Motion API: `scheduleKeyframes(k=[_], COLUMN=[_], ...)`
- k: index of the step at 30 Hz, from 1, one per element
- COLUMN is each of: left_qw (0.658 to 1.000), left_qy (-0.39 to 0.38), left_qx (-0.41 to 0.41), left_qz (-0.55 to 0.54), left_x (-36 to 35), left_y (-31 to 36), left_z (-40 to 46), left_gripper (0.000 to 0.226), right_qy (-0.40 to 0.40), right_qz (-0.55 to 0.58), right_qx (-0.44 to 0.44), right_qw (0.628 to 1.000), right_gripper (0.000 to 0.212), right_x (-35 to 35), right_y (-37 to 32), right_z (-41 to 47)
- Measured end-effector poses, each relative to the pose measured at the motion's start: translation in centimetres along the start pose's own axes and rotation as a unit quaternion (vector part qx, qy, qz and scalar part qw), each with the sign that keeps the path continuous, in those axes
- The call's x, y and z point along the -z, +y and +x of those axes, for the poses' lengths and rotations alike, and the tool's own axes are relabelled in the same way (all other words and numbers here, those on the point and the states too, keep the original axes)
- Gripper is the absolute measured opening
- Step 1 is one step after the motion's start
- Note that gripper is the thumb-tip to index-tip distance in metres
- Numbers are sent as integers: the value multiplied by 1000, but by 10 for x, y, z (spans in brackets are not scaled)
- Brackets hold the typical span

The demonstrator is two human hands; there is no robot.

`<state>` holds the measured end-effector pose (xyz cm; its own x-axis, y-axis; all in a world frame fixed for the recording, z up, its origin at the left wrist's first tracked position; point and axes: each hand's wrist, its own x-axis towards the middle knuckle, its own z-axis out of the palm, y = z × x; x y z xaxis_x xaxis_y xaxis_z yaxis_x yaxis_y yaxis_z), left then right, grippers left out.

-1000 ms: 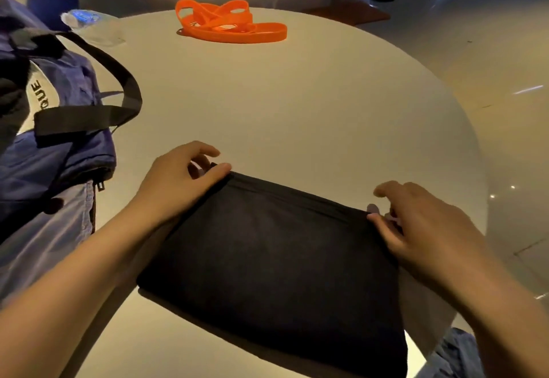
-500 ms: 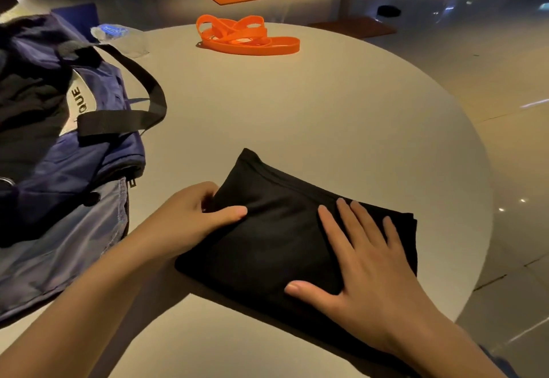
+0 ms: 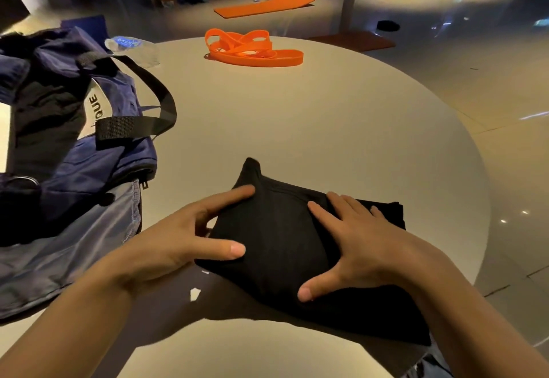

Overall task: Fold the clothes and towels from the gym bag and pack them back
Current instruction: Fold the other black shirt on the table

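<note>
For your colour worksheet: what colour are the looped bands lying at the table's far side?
Bright orange; the bands show clearly in the head view.

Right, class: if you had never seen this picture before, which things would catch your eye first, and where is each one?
First, the folded black fabric garment near the front of the round pale table, with the left hand and right hand pressing flat on it. Next, the bright orange looped rubber bands at the table's far edge. Then the open navy blue fabric gym bag at the left.
</note>
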<state>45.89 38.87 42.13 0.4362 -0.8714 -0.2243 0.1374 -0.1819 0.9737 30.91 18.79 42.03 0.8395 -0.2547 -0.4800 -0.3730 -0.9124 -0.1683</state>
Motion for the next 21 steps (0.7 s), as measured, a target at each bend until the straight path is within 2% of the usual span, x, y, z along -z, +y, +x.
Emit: scheduleKeyframes(k=[2, 6, 8, 10, 11, 13, 14, 16, 17, 19, 21], left_qw=[998, 996, 995, 993, 993, 991, 981, 939, 921, 912, 919], left_qy=[6, 18, 38, 51, 49, 24, -7, -71, -75, -55, -52], left_qx=[-25, -80, -88, -89, -84, -69, -68, -87, -102, -118, -119], left_qz=[-58, -22, 19, 53, 65, 115, 181, 326, 369, 390, 372], left_x=[-4, -19, -22, -27, -32, -52, -66, -92, -100, -104, -101], left_y=[9, 31, 35, 37, 36, 30, 24, 9, 3, -4, -4], left_z=[0, 8, 13, 19, 23, 32, 36, 41, 41, 40, 39], left_gripper=[82, 88, 87, 83, 84, 89, 90, 93, 96, 98, 93], right_qy=[39, 198, 294, 380, 389, 345, 323, 302, 301, 305, 315], right_qz=[13, 109, 167, 222, 264, 399, 487, 612, 634, 636, 602], right_qx=[20, 112, 96, 52, 27, 9, 13, 3, -3, -9, -9], right_qw=[999, 968, 936, 897, 882, 849, 811, 730, 712, 708, 734], right_gripper=[128, 110, 93, 66, 54, 36, 28, 23, 26, 40, 54], right_x=[-1, -11, -19, -27, -29, -35, -37, -36, -34, -31, -29], right_y=[-9, -34, -28, -10, -1, 11, 15, 20, 23, 26, 27], right_z=[15, 33, 22, 10, 5, 3, 4, 6, 5, 4, 5])
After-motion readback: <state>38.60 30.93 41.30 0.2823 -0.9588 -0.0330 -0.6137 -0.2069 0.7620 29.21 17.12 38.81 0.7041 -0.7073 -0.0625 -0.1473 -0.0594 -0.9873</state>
